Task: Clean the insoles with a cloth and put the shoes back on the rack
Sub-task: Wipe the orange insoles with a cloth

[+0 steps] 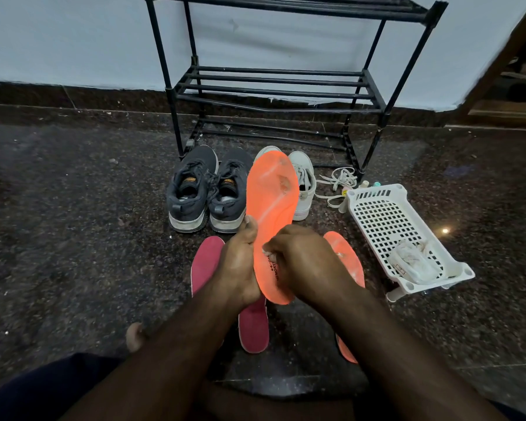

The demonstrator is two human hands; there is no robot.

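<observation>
kneeling or sitting low on the dark speckled stone floor (73, 238), a person reaches both bare forearms forward. the left hand (237, 268) grips the long orange foam insole (271, 202) along its left edge near the heel, thumb up against the edge, holding it raised and roughly upright with the toe end pointing away. the right hand (304, 256) is curled over the insole's heel area, fingers closed on a small scrap of whitish cloth (268, 253) pressed against the orange surface; only a sliver of the cloth shows.

under the hands, flat on the floor, lie two dark red insoles (252, 326) to the left and a second orange insole (346, 256) to the right, partly hidden by the right wrist. just right of that sits a white perforated plastic basket (386, 217) with a bundled white cloth (413, 262) inside.

farther out stand a pair of dark grey lace-up sneakers (207, 189), heels toward the person, and beside them a white sneaker (304, 183), partly behind the raised insole, with loose white laces (337, 180) trailing right. behind the shoes stands the black metal tube shoe rack (274, 86) against the pale wall (73, 38).
</observation>
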